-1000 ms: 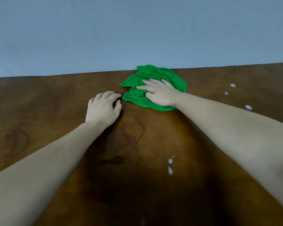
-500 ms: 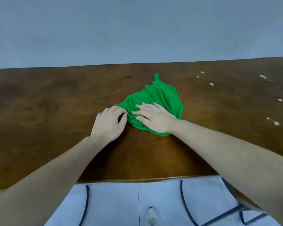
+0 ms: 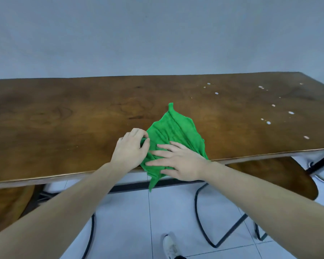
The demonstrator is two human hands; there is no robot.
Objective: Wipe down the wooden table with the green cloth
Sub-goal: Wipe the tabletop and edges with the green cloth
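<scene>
The green cloth [image 3: 174, 131] lies spread at the near edge of the wooden table [image 3: 73, 116], and one corner of it hangs down over the edge. My right hand [image 3: 178, 161] presses flat on the cloth's near part with straight, spread fingers. My left hand [image 3: 131, 148] sits at the cloth's left edge and pinches a fold of it between thumb and fingers. Several small white spots [image 3: 268, 122] mark the right part of the tabletop.
A plain grey wall [image 3: 157, 34] rises behind the table. Below the near edge are wooden stools [image 3: 281, 172] on black metal frames, a pale tiled floor [image 3: 138, 221] and a white shoe [image 3: 169, 245]. The table's right end is at the far right.
The cloth and both hands have come from the table's far side back to its near edge. My left hand, earlier resting on bare wood, now pinches the cloth. The view has pulled back.
</scene>
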